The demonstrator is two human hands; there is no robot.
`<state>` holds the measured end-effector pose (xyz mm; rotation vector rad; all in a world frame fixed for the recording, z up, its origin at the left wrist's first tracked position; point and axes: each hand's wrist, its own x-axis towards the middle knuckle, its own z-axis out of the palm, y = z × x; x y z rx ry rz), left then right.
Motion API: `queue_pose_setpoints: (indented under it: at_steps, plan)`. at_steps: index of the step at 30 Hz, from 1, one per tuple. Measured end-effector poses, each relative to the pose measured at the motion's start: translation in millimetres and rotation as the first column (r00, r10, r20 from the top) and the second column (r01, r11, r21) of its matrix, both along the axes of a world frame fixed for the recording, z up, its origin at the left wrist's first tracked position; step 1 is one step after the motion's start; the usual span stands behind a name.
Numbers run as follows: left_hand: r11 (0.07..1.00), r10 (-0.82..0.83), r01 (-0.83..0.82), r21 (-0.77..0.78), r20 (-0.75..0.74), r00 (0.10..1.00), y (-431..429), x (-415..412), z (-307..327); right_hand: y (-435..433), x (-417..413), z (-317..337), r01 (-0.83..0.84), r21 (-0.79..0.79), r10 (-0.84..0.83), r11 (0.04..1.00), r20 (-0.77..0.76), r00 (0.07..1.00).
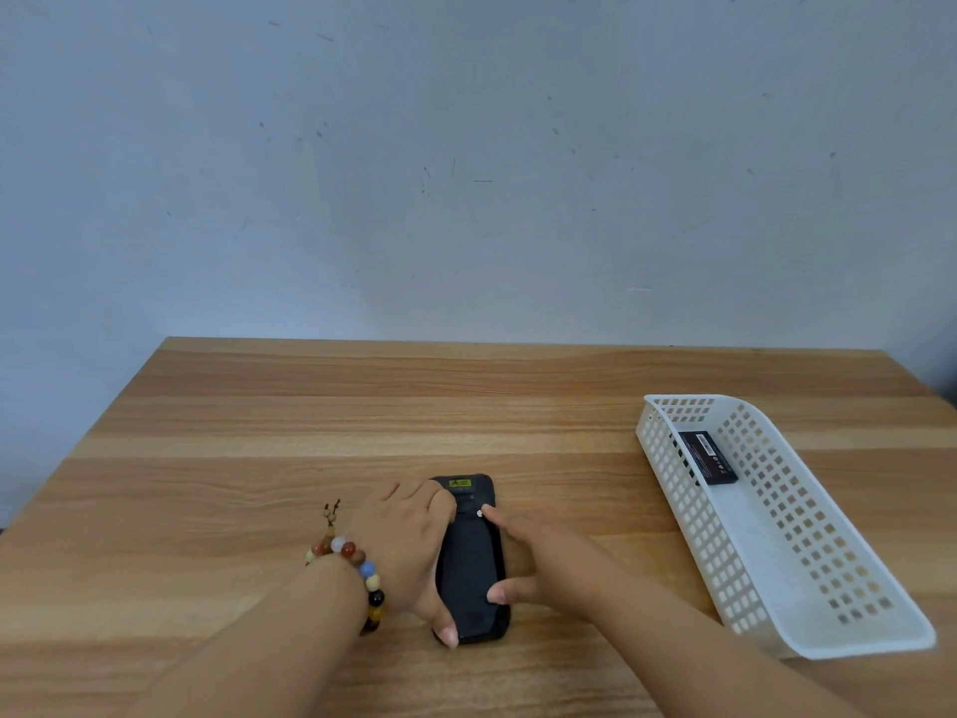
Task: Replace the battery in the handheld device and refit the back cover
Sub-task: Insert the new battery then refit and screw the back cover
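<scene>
**Both hands on the face-down device**

A slim black handheld device, matte plastic with rounded corners, lies back-up on the wood-grain table. The left hand, beaded bracelet at its wrist, clasps the device's left edge. The right hand is spread, forefinger and thumb pressing the back cover. At two o'clock, a white perforated plastic basket holds a flat black battery.

Left edge of black rectangular handheld device hidden under left hand. Yellow label print too small to read. Text on black flat battery illegible.
</scene>
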<state>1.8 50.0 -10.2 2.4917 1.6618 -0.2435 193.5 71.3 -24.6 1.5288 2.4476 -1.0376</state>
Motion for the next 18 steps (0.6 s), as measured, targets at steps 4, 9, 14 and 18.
queue_pose_setpoints:
  at_steps: [4, 9, 14, 18]
  plan:
    - [0.986, 0.145, -0.120, -0.115, 0.244, 0.959, -8.3, -2.1, -6.6, -0.3, 0.6, 1.4, 0.003, 0.000, -0.003, 1.000, 0.002, 1.000]
    - [0.977, 0.207, -0.173, -0.121, 0.398, 0.894, -24.8, -8.0, -18.5, -0.6, 0.4, 1.5, -0.001, 0.006, 0.001, 1.000, 0.022, 1.000]
    - [0.969, 0.243, -0.204, -0.138, 0.401, 0.883, -29.1, -6.9, -18.4, -0.8, 0.4, 1.7, 0.005, 0.005, -0.005, 1.000, 0.013, 1.000]
    - [0.970, 0.241, -0.202, -0.137, 0.401, 0.884, -28.2, -6.5, -17.4, -0.9, 0.1, 3.7, 0.027, 0.001, -0.027, 1.000, -0.007, 1.000]
